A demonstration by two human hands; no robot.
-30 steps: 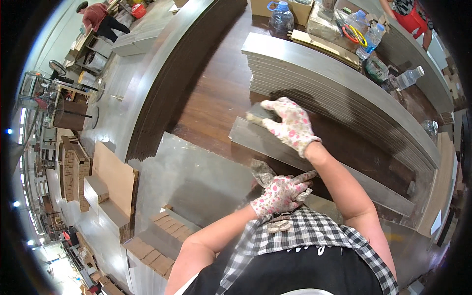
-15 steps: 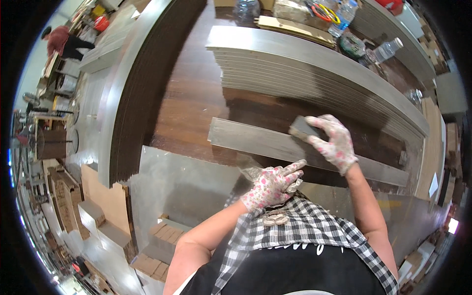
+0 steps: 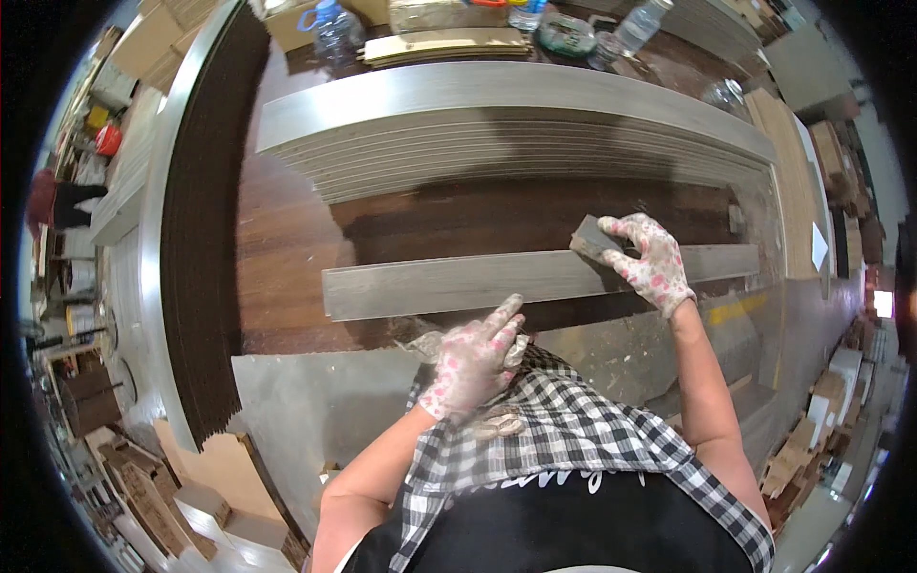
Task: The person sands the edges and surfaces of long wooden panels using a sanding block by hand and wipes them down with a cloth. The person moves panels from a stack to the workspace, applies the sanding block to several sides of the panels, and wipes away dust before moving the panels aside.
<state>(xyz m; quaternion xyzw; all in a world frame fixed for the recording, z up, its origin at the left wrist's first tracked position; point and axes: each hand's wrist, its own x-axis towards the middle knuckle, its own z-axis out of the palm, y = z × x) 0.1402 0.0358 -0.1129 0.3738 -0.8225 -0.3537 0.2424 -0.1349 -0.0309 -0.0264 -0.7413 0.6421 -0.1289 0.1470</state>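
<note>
Right hand [image 3: 651, 263] gripping grey sanding block [image 3: 594, 237], pressing on grey plank [image 3: 497, 282] lying crosswise on dark workbench [image 3: 287, 239]. Plank stretching leftward from block. Left hand [image 3: 475, 358] resting fingers loosely at near edge.

A flooring workshop or small factory: just beyond the gloved right hand [image 3: 650, 263] rises a tall stack of grey planks [image 3: 497, 129]; a dark plank pile [image 3: 201, 239] and cardboard boxes [image 3: 143, 477] stand left of the left hand [image 3: 473, 358].

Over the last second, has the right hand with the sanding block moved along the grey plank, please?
Yes. The right hand and its sanding block have slid rightward along the grey plank, from its left end toward its right end.
</note>
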